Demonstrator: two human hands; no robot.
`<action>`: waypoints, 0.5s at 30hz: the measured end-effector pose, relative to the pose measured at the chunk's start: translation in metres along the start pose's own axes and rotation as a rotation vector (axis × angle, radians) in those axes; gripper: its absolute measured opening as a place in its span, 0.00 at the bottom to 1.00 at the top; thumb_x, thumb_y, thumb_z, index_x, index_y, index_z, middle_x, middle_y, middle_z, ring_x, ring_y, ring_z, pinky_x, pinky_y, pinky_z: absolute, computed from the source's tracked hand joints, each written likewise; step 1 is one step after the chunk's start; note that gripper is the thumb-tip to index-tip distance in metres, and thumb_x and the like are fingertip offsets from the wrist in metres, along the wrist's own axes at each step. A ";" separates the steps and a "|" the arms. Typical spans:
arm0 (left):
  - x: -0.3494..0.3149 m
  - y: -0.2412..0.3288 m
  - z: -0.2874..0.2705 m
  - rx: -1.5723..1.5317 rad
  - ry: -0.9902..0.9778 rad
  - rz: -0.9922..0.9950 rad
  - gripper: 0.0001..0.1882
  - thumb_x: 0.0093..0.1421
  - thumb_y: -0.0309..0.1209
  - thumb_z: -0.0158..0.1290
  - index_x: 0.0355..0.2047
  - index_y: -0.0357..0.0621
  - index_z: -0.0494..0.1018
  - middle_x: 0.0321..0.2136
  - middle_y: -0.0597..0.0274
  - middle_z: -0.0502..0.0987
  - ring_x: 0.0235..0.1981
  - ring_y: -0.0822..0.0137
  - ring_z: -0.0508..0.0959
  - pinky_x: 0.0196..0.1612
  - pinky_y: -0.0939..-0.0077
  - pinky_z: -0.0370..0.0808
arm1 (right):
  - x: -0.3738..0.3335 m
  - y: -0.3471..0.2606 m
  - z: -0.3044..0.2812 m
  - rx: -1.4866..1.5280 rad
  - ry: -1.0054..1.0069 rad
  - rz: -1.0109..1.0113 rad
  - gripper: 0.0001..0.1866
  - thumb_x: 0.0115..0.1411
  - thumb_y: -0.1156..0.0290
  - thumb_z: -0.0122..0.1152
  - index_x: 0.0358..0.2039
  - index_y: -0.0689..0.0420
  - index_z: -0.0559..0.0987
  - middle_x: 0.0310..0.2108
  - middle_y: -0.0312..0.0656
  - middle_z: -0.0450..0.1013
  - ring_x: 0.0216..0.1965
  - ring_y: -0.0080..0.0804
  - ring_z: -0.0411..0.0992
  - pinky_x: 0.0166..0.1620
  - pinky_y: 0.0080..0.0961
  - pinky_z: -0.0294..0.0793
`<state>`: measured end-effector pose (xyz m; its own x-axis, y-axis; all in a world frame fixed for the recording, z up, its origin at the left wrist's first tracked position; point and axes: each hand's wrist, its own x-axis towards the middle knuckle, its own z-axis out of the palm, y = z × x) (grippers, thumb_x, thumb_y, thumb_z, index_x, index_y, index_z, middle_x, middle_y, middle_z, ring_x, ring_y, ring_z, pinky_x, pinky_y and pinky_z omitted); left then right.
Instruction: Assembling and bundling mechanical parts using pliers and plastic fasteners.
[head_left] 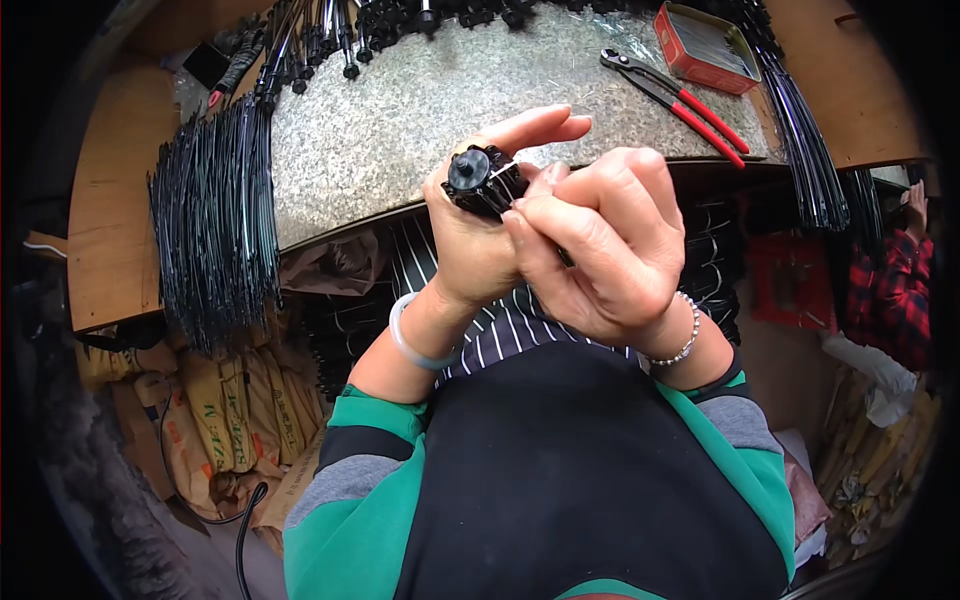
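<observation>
My left hand (465, 240) is wrapped round a black umbrella frame (468, 170), whose round capped end points up at me. Slim black ribs are packed about that cap, and a thin pale strip shows at its right side. The left index finger stretches out beyond it. Close against the frame, my right hand (610, 240) is closed, thumb and index finger pinched at its right side. What lies between those fingertips is too small to make out. Both hands are raised just over the near edge of the speckled worktop (370, 130).
Bundles of thin black rods (215, 220) hang over the left edge, more rods (800, 140) at the right. Red-handled pliers (680, 105) and a red tin (708, 50) lie back right. Metal shafts (340, 35) line the far side. Another person's plaid sleeve (905, 290) shows far right.
</observation>
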<state>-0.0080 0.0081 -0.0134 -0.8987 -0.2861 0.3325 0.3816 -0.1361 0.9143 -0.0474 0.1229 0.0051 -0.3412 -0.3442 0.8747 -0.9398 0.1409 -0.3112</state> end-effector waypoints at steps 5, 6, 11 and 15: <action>-0.004 0.009 0.000 -0.152 -0.020 -0.110 0.12 0.54 0.17 0.49 0.41 0.31 0.71 0.35 0.49 0.77 0.29 0.71 0.78 0.33 0.79 0.77 | -0.030 0.009 0.002 0.359 0.056 0.262 0.09 0.48 0.74 0.66 0.27 0.59 0.73 0.25 0.38 0.70 0.24 0.26 0.65 0.28 0.21 0.66; -0.004 0.007 -0.003 -0.152 -0.019 -0.107 0.12 0.54 0.17 0.49 0.41 0.31 0.71 0.35 0.49 0.77 0.29 0.71 0.78 0.33 0.79 0.77 | -0.041 0.013 0.005 0.455 0.151 0.367 0.11 0.46 0.73 0.68 0.24 0.58 0.73 0.24 0.38 0.70 0.22 0.25 0.67 0.25 0.20 0.66; -0.005 -0.005 -0.008 -0.025 -0.083 -0.017 0.14 0.57 0.19 0.47 0.45 0.30 0.66 0.37 0.46 0.75 0.26 0.70 0.76 0.32 0.77 0.76 | -0.064 0.003 0.017 0.443 -0.057 0.542 0.09 0.46 0.79 0.66 0.27 0.63 0.74 0.26 0.42 0.71 0.24 0.29 0.70 0.27 0.22 0.69; -0.005 -0.005 -0.004 -0.051 -0.049 0.013 0.11 0.57 0.20 0.48 0.42 0.31 0.68 0.26 0.55 0.75 0.20 0.75 0.73 0.25 0.82 0.72 | -0.070 0.007 0.022 0.203 0.042 0.282 0.10 0.43 0.84 0.63 0.28 0.63 0.75 0.26 0.43 0.71 0.23 0.33 0.69 0.25 0.23 0.70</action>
<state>-0.0048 0.0059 -0.0202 -0.9026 -0.2417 0.3563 0.4027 -0.1814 0.8972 -0.0300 0.1272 -0.0669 -0.5908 -0.2793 0.7569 -0.7941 0.0356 -0.6067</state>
